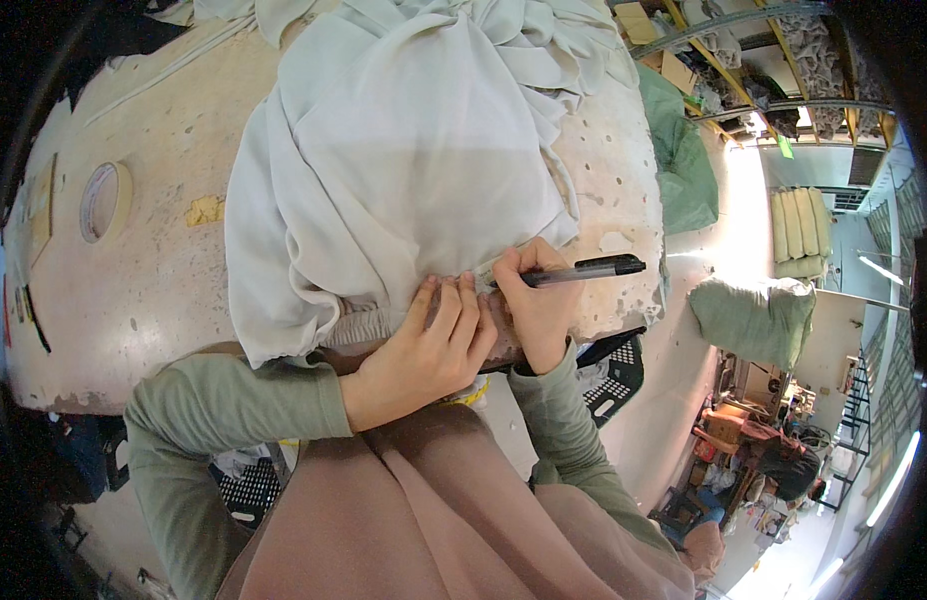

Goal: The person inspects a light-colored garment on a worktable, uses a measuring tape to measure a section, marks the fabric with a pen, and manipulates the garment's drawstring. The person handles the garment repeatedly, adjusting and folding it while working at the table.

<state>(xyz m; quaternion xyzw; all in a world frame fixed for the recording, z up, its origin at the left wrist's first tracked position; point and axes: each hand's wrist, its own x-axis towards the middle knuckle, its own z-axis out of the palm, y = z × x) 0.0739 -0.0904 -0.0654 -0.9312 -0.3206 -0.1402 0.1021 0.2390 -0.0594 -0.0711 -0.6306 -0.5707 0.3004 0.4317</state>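
Observation:
A pale grey-white garment [383,170] with a gathered, elastic-looking edge lies bunched on the table. My left hand [428,335] rests its outstretched fingers on the cloth near the table's front edge; the thumb is hidden. Beside it, my right hand [538,300] is closed round a marker pen [583,270] with a dark end and a grey barrel. The pen slants, its back end pointing right. Its tip is hidden by my fingers, close to the garment's edge, so I cannot tell whether it touches the cloth.
A roll of tape [105,202] lies on the worn table [173,285] to the left. Black plastic crates [615,378] stand below the front edge. A green sack [681,150] hangs at the right side. Farther right are a stuffed sack [753,318] and racks with materials [763,60].

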